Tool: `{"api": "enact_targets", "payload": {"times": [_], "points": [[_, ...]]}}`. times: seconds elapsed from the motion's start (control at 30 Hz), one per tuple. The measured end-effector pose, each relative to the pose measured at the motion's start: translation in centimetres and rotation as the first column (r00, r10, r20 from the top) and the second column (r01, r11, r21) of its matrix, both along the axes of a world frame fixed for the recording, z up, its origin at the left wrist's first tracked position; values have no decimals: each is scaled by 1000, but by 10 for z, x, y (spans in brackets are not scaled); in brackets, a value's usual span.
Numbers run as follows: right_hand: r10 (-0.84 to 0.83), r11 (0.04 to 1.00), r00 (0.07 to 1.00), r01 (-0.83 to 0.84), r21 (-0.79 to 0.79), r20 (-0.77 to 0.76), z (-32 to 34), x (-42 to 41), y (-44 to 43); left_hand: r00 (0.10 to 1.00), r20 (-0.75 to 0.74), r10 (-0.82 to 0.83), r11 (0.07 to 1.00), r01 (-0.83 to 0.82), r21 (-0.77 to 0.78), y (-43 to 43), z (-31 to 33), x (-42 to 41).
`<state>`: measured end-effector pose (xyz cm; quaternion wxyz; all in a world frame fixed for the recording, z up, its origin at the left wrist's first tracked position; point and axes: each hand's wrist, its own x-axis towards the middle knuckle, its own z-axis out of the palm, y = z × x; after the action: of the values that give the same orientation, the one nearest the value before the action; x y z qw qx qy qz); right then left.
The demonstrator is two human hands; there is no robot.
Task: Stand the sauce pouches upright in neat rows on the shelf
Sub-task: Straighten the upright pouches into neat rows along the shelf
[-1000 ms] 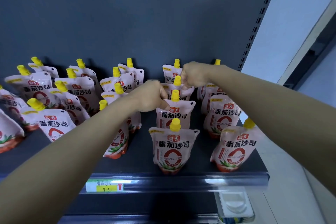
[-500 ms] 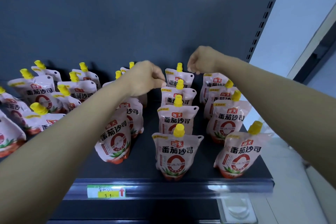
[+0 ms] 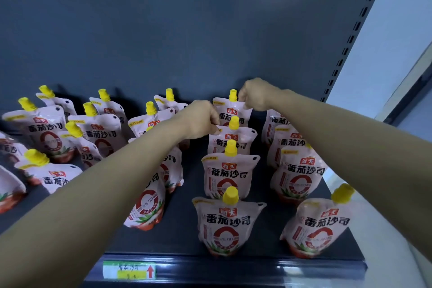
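Observation:
Pink sauce pouches with yellow caps stand on the dark shelf [image 3: 184, 229]. In the middle row, one behind another, are a front pouch [image 3: 228, 224], a pouch behind it [image 3: 230, 173], a second-from-back pouch [image 3: 236, 142] and the rearmost pouch [image 3: 230, 113]. My left hand [image 3: 202, 119] has curled fingers pinching the top left corner of the second-from-back pouch. My right hand [image 3: 254, 94] pinches the top right corner of the rearmost pouch, beside its cap. A right row [image 3: 299, 177] is partly hidden by my right forearm.
Several pouches on the left [image 3: 46, 131] lean at different angles, loosely spaced. One tilted pouch [image 3: 147, 203] shows under my left forearm. The grey back panel [image 3: 163, 42] rises behind. A green and yellow price label [image 3: 128, 270] sits on the shelf's front rail.
Both hands have moved back along the middle row, from the pouches nearer the front to the two at the back. The view has tilted slightly upward.

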<state>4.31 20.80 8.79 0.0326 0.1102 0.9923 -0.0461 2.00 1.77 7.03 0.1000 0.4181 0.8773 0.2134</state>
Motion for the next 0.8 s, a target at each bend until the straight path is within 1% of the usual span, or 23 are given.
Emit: {"api": "enact_targets", "payload": {"times": [0.27,0.43,0.57,0.8], "points": [[41,997,996,-35,68,-77,-4,-1,4,999,37,10,999,-8,-48,6,-4,-1],[56,990,996,-46,135,-76,-7,1,7,999,45,16,999,-14,-50,8,-6,-3],[62,994,994,-53,99,-85,-7,2,7,998,58,32,999,-30,-36,9,-6,-3],[47,999,996,-48,-11,-71,-4,4,5,997,38,73,997,-71,-29,9,-8,-2]]}}
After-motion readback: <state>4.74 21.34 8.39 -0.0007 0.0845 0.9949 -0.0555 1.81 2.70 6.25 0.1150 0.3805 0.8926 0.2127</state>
